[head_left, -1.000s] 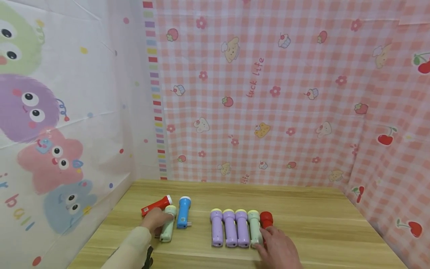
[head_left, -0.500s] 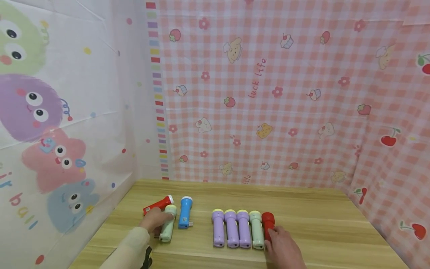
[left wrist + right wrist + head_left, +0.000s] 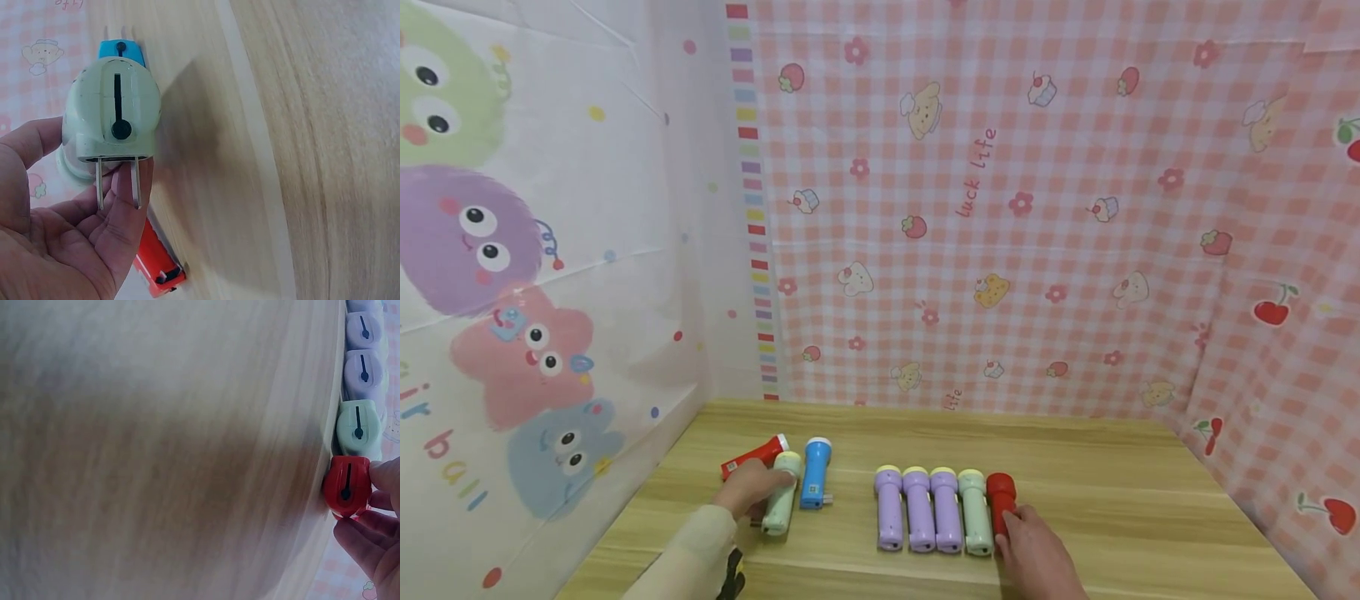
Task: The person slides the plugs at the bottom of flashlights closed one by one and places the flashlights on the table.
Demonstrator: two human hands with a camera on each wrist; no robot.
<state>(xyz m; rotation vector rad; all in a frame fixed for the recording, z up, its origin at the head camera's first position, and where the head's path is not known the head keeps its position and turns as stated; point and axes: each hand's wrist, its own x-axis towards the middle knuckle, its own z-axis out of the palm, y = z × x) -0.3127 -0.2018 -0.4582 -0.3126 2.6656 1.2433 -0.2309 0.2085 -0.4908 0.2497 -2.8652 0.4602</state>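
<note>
Pale green flashlight [image 3: 115, 106], prongs [image 3: 136, 181] bared, is pinched by thumb and fingers of the left hand [image 3: 747, 490] near the blue flashlight [image 3: 816, 475]; all-red flashlight [image 3: 1001, 492], right end of the flashlight row [image 3: 947, 510] on the wooden table [image 3: 1120, 500], is pinched likewise by the right hand [image 3: 1040, 552].

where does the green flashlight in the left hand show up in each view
Head: green flashlight lower left of centre, in left hand.
Left wrist: upper left, end-on, prongs showing.
Right wrist: not in it; row's green flashlight shows instead.
Shared by head and left wrist: blue flashlight, near it.
</note>
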